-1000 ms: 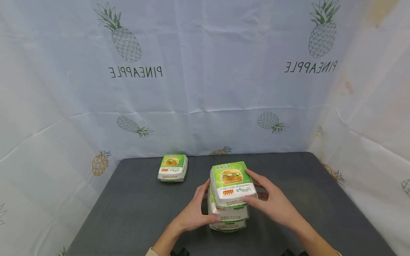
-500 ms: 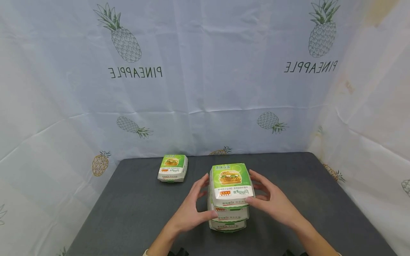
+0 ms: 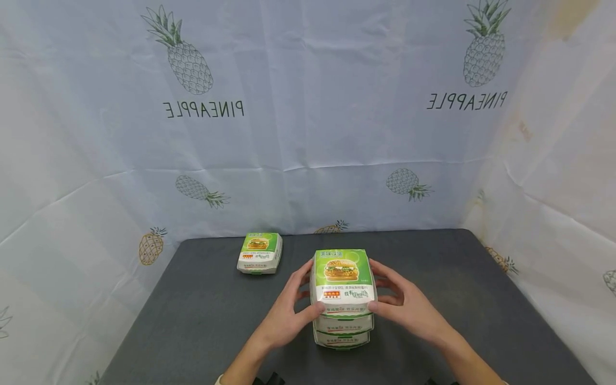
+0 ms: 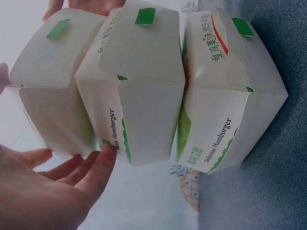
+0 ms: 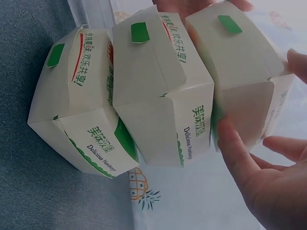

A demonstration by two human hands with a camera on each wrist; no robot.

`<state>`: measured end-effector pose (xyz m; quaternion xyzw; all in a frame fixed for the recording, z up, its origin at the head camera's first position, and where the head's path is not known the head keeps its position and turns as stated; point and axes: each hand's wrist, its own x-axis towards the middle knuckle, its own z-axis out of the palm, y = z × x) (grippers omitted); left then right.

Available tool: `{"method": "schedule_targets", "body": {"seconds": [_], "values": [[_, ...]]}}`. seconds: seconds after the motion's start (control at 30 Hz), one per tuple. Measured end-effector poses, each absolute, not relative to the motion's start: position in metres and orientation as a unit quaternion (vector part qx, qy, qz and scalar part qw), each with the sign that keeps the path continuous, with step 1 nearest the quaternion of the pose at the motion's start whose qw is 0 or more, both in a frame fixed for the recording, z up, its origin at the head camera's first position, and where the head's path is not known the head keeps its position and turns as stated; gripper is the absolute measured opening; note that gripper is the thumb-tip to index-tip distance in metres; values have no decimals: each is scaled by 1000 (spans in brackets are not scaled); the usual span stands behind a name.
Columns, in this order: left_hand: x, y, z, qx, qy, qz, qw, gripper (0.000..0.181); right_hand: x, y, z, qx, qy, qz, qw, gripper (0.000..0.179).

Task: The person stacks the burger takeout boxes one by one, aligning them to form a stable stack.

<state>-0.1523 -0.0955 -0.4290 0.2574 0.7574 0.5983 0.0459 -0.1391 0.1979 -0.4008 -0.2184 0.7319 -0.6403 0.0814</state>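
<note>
Three hamburger boxes, white with green lids, stand stacked in front of the person. The top hamburger box (image 3: 343,280) shows a burger picture on its lid. My left hand (image 3: 289,310) holds its left side, thumb at the front corner; in the left wrist view some left fingers (image 4: 98,172) reach down to the middle box (image 4: 134,72). From the right, my right hand (image 3: 409,305) grips the top box, thumb at its front right corner. The bottom box (image 5: 81,105) sits on the dark table, and the stack looks slightly uneven in the right wrist view.
Another hamburger box (image 3: 260,253) lies at the back left of the dark grey table (image 3: 207,310). A white curtain (image 3: 308,133) printed with pineapples hangs behind the table and along both sides.
The top box has shifted left and down and turned straighter over the stack. My left hand has moved up from the middle box to the top one; my right hand has followed the box.
</note>
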Motion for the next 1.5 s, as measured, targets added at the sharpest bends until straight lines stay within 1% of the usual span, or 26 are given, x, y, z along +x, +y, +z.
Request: {"method": "schedule_targets", "body": {"seconds": [0.3,0.83,1.1,1.27,1.5], "values": [[-151,-95,-429,263,755,600,35,74,-141,197,-409,-235,734,-635,47,72],[-151,-96,-430,266,755,598,32,76,-143,197,-417,-236,737,-632,40,74],[-152,-105,-427,249,771,586,25,67,-142,197,-416,-227,743,-628,36,75],[-158,-115,-427,233,789,568,-11,58,-142,197,-414,-224,748,-624,27,75],[-171,-131,-433,208,821,518,-116,50,-141,196,-413,-229,747,-624,23,75]]}}
